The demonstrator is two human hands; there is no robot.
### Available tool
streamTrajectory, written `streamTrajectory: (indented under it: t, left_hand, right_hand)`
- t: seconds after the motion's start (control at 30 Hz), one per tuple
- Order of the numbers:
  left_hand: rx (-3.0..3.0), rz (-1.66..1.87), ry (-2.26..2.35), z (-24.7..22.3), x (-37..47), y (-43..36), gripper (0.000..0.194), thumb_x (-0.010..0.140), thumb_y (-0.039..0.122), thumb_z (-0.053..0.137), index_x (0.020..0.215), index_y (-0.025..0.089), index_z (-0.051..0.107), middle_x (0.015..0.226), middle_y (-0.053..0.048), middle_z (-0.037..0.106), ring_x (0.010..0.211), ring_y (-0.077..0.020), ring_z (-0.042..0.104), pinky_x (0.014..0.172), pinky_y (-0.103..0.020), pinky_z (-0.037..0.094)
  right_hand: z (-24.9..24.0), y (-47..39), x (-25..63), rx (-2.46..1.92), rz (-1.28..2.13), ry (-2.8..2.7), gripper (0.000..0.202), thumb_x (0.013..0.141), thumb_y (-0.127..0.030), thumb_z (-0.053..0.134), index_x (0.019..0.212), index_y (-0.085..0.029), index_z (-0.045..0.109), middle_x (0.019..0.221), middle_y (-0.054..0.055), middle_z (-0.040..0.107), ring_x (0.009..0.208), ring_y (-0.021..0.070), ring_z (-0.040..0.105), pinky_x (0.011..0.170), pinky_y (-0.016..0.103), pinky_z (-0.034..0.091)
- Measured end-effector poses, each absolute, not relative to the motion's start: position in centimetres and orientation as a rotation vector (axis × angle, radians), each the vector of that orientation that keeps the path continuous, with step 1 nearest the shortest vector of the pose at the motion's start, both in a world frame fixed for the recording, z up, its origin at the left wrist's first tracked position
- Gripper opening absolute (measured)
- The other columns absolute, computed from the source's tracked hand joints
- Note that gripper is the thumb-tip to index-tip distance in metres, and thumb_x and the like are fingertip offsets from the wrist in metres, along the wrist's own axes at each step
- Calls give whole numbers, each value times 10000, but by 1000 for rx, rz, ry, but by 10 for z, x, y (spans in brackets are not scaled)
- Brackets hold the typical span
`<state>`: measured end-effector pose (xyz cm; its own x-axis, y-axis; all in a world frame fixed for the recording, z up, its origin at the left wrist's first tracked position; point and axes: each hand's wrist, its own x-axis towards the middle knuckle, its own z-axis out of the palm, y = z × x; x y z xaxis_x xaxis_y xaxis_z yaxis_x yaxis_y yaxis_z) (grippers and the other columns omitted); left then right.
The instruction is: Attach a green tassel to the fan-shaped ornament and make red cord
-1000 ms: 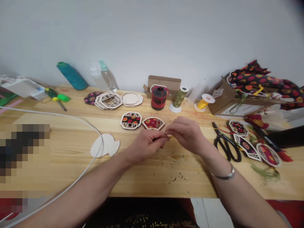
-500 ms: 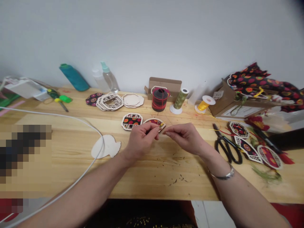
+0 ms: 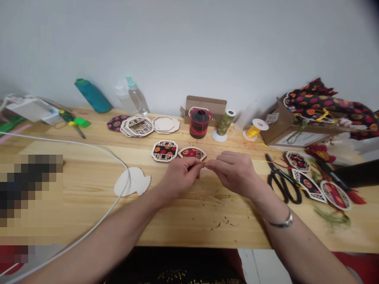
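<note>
You wear a silver bracelet [image 3: 286, 223] and a flecked black garment [image 3: 174, 262].
Your left hand [image 3: 179, 177] and right hand [image 3: 238, 175] are bare, and so are your forearms [image 3: 124, 234]. The bracelet rings your right wrist, a shiny, rounded band, thin toward one side and broader toward the other. Below, your garment is deep black, sprinkled with small yellow-gold flecks in loose rows; its cut is too dark to tell.
</note>
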<state>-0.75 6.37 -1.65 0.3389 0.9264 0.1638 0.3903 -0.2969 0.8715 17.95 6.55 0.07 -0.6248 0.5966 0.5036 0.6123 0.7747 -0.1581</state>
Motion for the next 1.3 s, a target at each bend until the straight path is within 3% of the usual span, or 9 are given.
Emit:
streamTrajectory:
  t: [0.1, 0.33, 0.5, 0.83, 1.17, 1.3]
  left_hand:
    - [1872, 820, 1033, -17, -6, 61, 248, 836, 228, 499, 634, 174, 633, 580, 12, 620, 566, -111, 540, 582, -233, 423]
    - [1714, 915, 982, -10, -5, 59, 197, 825, 216, 535, 680, 177, 662, 633, -5, 671, 624, -128, 593, 656, -258, 477]
    - [1664, 1084, 1170, -8, -7, 62, 212, 822, 195, 538, 639, 167, 640, 613, 3, 664, 609, -119, 581, 651, -240, 471]
    - [1692, 1108, 1208, -12, -6, 61, 202, 834, 196, 511, 672, 171, 628, 598, 11, 633, 603, -120, 574, 636, -233, 459]
    - [1697, 1102, 1235, -16, -6, 61, 212, 832, 207, 508, 647, 171, 606, 597, 16, 628, 595, -116, 564, 626, -227, 443]
    - [1853, 1010, 1216, -20, -7, 63, 224, 839, 216, 499, 647, 172, 605, 580, 22, 604, 568, -110, 535, 581, -220, 408]
  right_hand:
    - [4, 68, 184, -903, -66, -2439, 255, 870, -111, 453, 859, -208, 689, 633, 12, 634, 603, 117, 514, 542, 250, 356]
    - [-13, 84, 184, -985, 824, -2042, 165, 851, -216, 542, 824, -174, 700, 784, 38, 718, 694, 119, 635, 640, 234, 483]
    - [-12, 79, 178, -1013, 1088, -1969, 186, 841, -275, 574, 838, -141, 702, 799, 54, 712, 711, 129, 627, 649, 245, 486]
    - [-2, 69, 173, -1030, 902, -2100, 237, 872, -300, 530, 886, -187, 737, 678, 10, 683, 630, 109, 589, 563, 211, 445]
    - [-2, 67, 174, -1001, 769, -2209, 219, 873, -248, 525, 878, -184, 735, 691, 4, 700, 553, 75, 559, 526, 197, 406]
    - [-5, 68, 176, -940, 479, -2275, 204, 869, -201, 514, 854, -197, 717, 752, 19, 714, 634, 98, 600, 591, 219, 427]
